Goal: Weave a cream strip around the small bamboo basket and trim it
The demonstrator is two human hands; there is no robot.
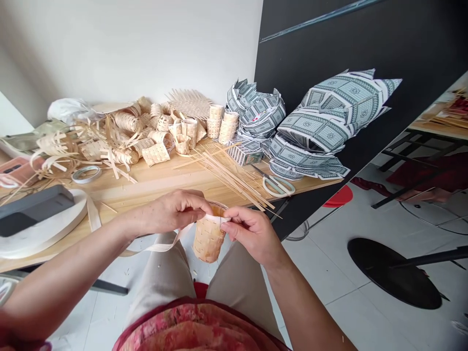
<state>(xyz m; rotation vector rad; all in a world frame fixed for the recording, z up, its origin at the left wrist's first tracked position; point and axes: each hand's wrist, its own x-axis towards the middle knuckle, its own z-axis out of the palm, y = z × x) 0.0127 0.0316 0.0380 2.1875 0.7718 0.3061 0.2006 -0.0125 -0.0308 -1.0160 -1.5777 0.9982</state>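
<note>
A small woven basket [207, 240] of pale wood strips hangs upright over my lap, just past the table's front edge. A white cloth-like strip [161, 247] runs from the left up to its rim and lies along the rim's near side. My left hand [183, 210] is closed, pinching the strip at the rim's left side. At the right side of the rim, my right hand [252, 233] pinches the strip and rim between thumb and fingers. A thin dark line, perhaps a thread or needle, shows by the right fingertips; I cannot tell which.
Behind the hands, thin wood splints [234, 178] and scissors [278, 185] lie on the table [146, 183]. Several woven baskets [127, 122] are piled at the back left. Patterned folded-paper pieces [318, 126] stand right. A phone [36, 209] rests on a white roll [75, 219].
</note>
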